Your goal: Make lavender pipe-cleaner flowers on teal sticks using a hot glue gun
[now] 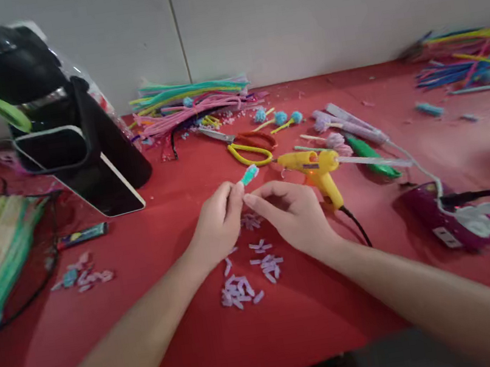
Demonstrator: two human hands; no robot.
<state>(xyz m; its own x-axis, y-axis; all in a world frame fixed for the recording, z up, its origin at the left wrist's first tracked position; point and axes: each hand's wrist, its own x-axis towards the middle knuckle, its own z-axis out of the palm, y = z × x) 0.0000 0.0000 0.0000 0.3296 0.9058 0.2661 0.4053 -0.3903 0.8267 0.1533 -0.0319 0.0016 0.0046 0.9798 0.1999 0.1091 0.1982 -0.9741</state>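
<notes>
A pale wall [303, 15] stands behind a red tabletop [183, 355]; the left hand [216, 219] and the right hand [294, 213] meet above it, fingertips nearly together. The left hand pinches a small teal fuzzy piece [249, 175] between thumb and forefinger; it points up and away from the grip, its far end tipped with lilac. The right hand is curved, its thumb and forefinger brought together just beside the left fingertips; the view there is small and slightly blurred, so I cannot tell whether it grasps anything.

Beneath the hands and nearer the person lie loose lilac clippings [237, 291], some heaped and some scattered; just beyond the right hand rests a yellow glue gun [324, 182], a clear stick in its back and a black cord running down past the wrist. Straight ahead of the hands are scissors [230, 139] with yellow and orange handles; farther on, bundled fuzzy stems [196, 106] lie against the wall, with blue pompoms [280, 118] on yellow stems to their right.

Well off to the left of the left hand stand a black container [117, 147] and, closer in, a small tube [83, 235]; far right of the right hand sits a purple box [434, 219] with cords plugged in.
</notes>
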